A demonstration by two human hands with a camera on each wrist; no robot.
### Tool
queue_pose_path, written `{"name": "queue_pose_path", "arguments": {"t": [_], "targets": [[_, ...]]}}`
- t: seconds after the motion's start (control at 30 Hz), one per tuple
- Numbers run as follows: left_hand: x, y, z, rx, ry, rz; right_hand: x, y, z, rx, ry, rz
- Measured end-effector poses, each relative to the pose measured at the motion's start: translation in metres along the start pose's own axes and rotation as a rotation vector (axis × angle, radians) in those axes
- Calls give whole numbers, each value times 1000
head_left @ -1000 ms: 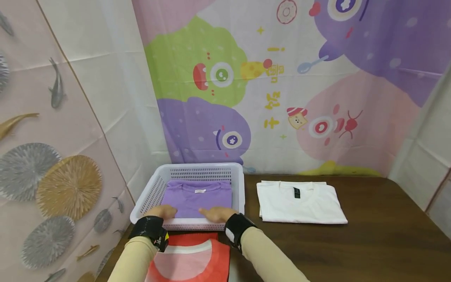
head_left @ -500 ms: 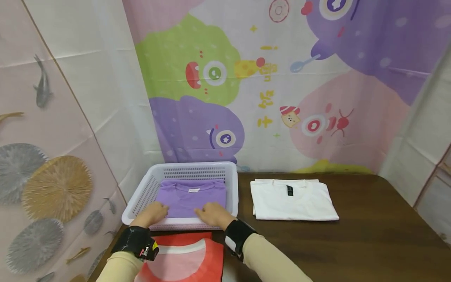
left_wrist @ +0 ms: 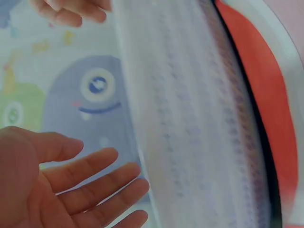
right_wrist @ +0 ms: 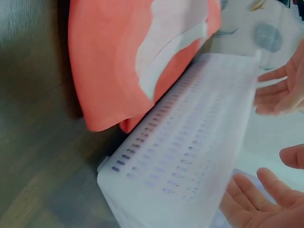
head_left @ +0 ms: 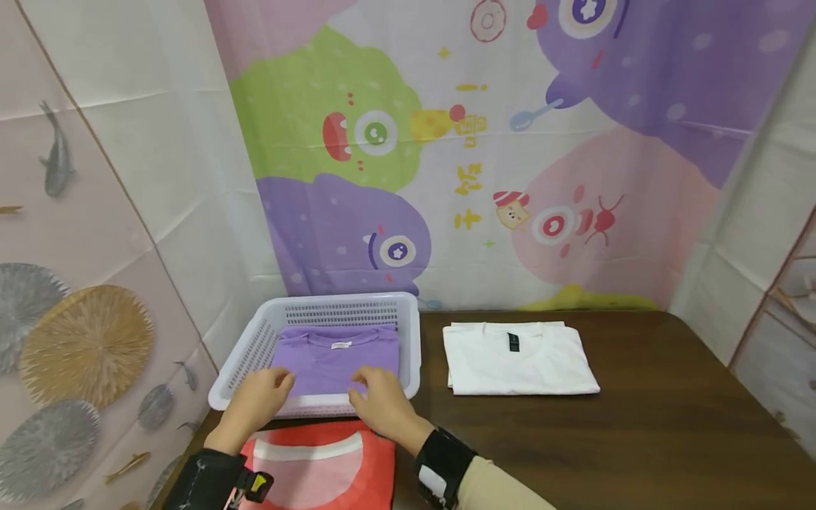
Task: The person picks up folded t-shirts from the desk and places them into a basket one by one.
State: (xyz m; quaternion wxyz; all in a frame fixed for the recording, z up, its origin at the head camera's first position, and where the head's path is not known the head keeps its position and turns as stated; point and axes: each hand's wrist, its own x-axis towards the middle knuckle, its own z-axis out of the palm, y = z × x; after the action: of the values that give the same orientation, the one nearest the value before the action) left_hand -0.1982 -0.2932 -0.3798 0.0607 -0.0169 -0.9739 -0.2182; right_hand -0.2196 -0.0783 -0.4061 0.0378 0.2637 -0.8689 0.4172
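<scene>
A folded purple T-shirt lies flat inside the white perforated basket at the left of the table. My left hand hovers over the basket's near left rim, holding nothing; its fingers spread loosely in the left wrist view. Opposite it, my right hand is over the near right rim, also with nothing in it, its relaxed fingers beside the basket wall in the right wrist view. In front of the basket lies a folded red T-shirt with a pink and white print, partly covered by my forearms.
To the right of the basket a folded white T-shirt with a black neck label lies on the dark wooden table. Printed curtains stand behind the table and along both sides.
Both hands have come away from the purple T-shirt's near edge and lifted back toward the basket's near rim. The head view has turned slightly right. The shirts keep their places.
</scene>
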Motion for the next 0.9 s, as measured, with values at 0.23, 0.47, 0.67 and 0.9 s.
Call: {"name": "queue_pose_path", "arguments": {"t": [0.23, 0.47, 0.67, 0.9], "targets": [[-11, 46, 5, -73, 137, 50, -17, -3, -18, 67, 42, 15], [-5, 96, 19, -152, 255, 141, -22, -1, -40, 42, 109, -24], [6, 128, 36, -224, 321, 192, -26, 11, -64, 30, 210, -30], [13, 160, 64, -329, 398, 268, -32, 37, -87, 18, 337, 20]]}}
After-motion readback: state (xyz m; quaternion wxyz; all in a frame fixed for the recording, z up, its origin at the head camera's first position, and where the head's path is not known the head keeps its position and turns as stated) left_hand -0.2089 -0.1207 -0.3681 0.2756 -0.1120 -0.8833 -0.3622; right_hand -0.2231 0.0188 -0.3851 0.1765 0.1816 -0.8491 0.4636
